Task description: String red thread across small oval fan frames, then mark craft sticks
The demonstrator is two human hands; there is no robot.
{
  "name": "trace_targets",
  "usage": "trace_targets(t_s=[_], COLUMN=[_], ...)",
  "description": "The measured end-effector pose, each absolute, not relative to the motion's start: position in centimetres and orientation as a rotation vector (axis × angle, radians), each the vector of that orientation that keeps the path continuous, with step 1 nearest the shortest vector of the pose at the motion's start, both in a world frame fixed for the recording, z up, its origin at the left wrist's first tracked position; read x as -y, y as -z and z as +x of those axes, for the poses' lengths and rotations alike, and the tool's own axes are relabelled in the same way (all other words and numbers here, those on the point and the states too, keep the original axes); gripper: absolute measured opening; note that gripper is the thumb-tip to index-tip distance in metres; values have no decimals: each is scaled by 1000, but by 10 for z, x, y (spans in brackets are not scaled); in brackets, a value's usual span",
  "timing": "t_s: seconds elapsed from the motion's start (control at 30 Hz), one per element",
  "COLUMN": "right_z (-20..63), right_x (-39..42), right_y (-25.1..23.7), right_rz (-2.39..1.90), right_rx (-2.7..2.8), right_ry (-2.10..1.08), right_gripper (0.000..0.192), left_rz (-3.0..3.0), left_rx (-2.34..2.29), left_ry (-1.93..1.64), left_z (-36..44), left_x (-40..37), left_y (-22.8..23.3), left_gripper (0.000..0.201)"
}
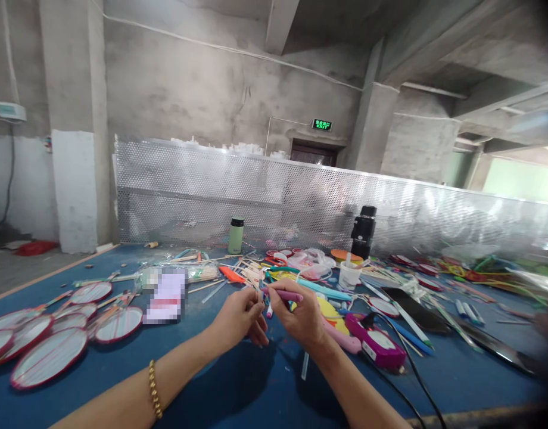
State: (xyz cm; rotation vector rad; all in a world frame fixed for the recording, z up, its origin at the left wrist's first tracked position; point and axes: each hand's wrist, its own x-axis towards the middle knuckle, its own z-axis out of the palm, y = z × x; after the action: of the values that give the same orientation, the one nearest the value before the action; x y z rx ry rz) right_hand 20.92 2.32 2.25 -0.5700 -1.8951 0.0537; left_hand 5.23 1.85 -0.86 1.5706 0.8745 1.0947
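Observation:
My left hand (238, 319) is raised over the blue table, thumb and forefinger pinched together; whatever small thing lies between them I cannot make out. Close beside it, my right hand (298, 316) is closed around a purple marker-like stick (288, 295), its tip pointing at the left fingertips. A narrow translucent strip (305, 364) shows below the right hand. To the right of that wrist lies a purple device (376, 342) with a white label and a black cable. A pink rounded piece (343, 339) is partly hidden by the right wrist.
Several red-rimmed white ovals (50, 357) lie at the left, near a blurred lilac packet (165, 298). A green bottle (236, 235), a black flask (363, 232) and a white cup (349, 275) stand behind. A perforated metal screen (220, 190) runs along the back.

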Motion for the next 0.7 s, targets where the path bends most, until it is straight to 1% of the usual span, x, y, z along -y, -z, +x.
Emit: trace_targets(t_s=[0.27, 0.7], right_z=[208, 208], right_x=[-22, -22], right_y=[-25, -25], right_rz=[-561, -565], right_rx=[1921, 1912], right_ry=[-50, -27], right_gripper=[14, 14], left_rz=[1564, 1555], left_rx=[-895, -901], left_ry=[-1084, -1079], left_z=[53, 53], left_x=[-16, -15], left_y=[6, 5], left_gripper=[27, 30])
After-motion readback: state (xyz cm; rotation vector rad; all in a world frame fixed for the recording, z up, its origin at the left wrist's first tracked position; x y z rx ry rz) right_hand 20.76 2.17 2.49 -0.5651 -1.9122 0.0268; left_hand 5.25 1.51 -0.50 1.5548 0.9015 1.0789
